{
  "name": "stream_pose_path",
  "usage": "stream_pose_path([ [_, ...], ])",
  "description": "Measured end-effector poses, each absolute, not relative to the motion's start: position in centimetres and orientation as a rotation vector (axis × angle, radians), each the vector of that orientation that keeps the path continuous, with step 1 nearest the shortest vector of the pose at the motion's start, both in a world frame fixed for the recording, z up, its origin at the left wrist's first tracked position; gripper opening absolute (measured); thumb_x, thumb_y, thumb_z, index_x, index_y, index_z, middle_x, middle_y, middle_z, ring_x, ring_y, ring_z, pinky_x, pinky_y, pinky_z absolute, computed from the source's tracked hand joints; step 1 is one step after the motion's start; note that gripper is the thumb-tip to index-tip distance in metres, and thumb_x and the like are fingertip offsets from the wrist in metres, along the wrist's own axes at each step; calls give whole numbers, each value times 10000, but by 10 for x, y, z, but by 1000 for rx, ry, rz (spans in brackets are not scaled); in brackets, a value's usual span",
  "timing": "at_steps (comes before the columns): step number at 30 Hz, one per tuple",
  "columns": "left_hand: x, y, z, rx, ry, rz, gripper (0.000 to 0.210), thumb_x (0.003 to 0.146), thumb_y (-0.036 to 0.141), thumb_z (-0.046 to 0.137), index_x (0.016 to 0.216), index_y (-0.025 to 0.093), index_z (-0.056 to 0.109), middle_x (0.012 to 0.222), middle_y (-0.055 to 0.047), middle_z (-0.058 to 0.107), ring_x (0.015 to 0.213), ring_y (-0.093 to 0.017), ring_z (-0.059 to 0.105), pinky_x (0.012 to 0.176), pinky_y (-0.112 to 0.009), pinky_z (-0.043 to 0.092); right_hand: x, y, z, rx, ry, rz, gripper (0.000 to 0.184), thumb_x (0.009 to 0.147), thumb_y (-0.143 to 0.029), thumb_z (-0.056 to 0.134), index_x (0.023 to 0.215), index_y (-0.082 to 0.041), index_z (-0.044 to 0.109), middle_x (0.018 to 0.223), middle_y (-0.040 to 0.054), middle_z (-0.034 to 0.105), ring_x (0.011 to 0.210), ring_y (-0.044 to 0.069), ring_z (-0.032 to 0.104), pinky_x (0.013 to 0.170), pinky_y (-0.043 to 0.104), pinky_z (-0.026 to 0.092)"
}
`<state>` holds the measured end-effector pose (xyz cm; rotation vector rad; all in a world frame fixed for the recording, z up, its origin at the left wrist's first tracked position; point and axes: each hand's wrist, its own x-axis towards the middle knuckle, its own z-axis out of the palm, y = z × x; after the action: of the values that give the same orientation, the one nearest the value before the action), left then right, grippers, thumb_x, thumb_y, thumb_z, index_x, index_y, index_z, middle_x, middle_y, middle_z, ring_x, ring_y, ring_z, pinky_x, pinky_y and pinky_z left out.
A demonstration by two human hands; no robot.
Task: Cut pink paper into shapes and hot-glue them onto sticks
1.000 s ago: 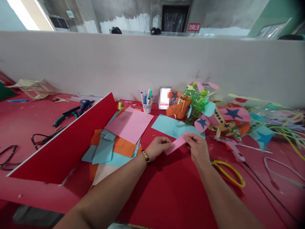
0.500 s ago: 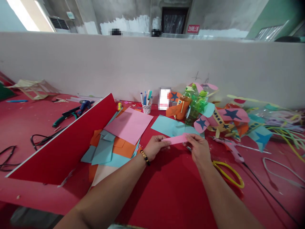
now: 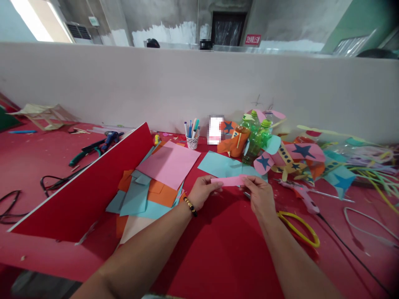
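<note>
Between my two hands a narrow strip of pink paper (image 3: 229, 181) is held above the red table. My left hand (image 3: 202, 192), with a beaded bracelet on the wrist, pinches its left end between thumb and fingers. The right end is gripped by my right hand (image 3: 260, 193). Under my right hand lie scissors with yellow handles (image 3: 299, 228), their blades mostly hidden. Behind the strip, light blue paper (image 3: 220, 164) lies flat. A pink sheet (image 3: 170, 164) rests on a pile of blue and orange papers (image 3: 134, 198) left of my left hand.
A red board (image 3: 84, 191) stands on edge at the left. A pen cup (image 3: 192, 142) is near the white partition (image 3: 140, 87). Green bottles with paper decorations (image 3: 257, 137) crowd the back right. A pink glue gun (image 3: 304, 195) with a cord lies at the right.
Both hands stay in nearly the same place. The pink strip's left end has risen slightly, so it lies more level.
</note>
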<state>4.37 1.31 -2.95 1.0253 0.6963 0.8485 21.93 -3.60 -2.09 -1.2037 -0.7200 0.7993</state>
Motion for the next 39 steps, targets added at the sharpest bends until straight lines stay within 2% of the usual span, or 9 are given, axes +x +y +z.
stream_pose_path([
  [6,44,14,-31,1111,692,904,275,687,349,718,638,123,569,601,-35,639,518,-84,520,550,-217,397,219,-36,-21,-1226,-728,767,173,618,-319,775,669,-174,695,581,-31,591,492,85,529,499,206,449],
  [31,44,13,-28,1213,728,897,254,688,361,704,648,130,607,645,-49,672,565,-104,526,587,-225,385,224,-34,-21,-1218,-736,840,216,602,-326,783,575,-170,637,496,-41,554,456,89,507,483,210,425],
  [39,42,14,-28,1188,719,875,250,686,351,700,644,125,602,636,-53,668,547,-96,511,578,-222,375,226,-33,-23,-1264,-738,882,260,595,-352,775,743,-162,678,503,-33,598,428,102,524,454,225,446],
])
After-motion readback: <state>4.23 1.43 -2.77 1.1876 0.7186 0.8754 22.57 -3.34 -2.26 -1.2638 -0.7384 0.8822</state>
